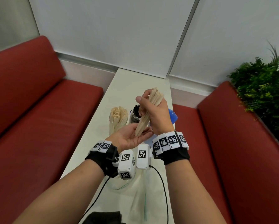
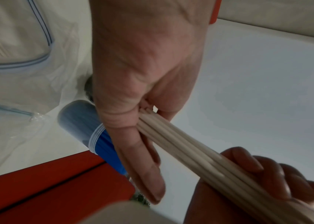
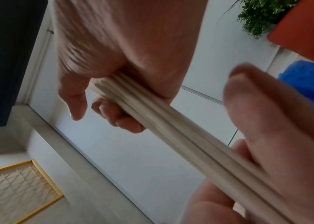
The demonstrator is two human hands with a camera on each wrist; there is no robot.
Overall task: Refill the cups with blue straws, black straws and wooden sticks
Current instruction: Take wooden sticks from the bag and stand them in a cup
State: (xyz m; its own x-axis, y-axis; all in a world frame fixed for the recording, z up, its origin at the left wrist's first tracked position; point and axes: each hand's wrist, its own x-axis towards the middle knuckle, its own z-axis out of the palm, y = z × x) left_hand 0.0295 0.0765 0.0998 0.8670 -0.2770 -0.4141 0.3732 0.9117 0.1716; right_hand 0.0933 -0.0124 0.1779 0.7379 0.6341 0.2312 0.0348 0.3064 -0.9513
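Above the table [image 1: 132, 81], wooden sticks [image 1: 149, 109] in right hand [image 1: 156, 113], unlabelled.

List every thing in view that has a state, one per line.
right hand: grips the bundle of wooden sticks, raised above the table
left hand: open, palm up, under the bundle's lower ends
cup of wooden sticks: upright, full
cup of black straws: upright, filled
plastic bags: lying flat

The wooden sticks [image 1: 149, 111] I hold are pale beige. On the white bench [image 1: 130, 81], the left cup [image 1: 117, 120] holds cream sticks, the middle one black straws [image 1: 136, 113], the right one blue straws [image 1: 172, 117]. My wristbands [image 1: 176, 155] are black with black-and-white checkered tags [image 1: 169, 141]. The seats [image 1: 30, 118] are red.
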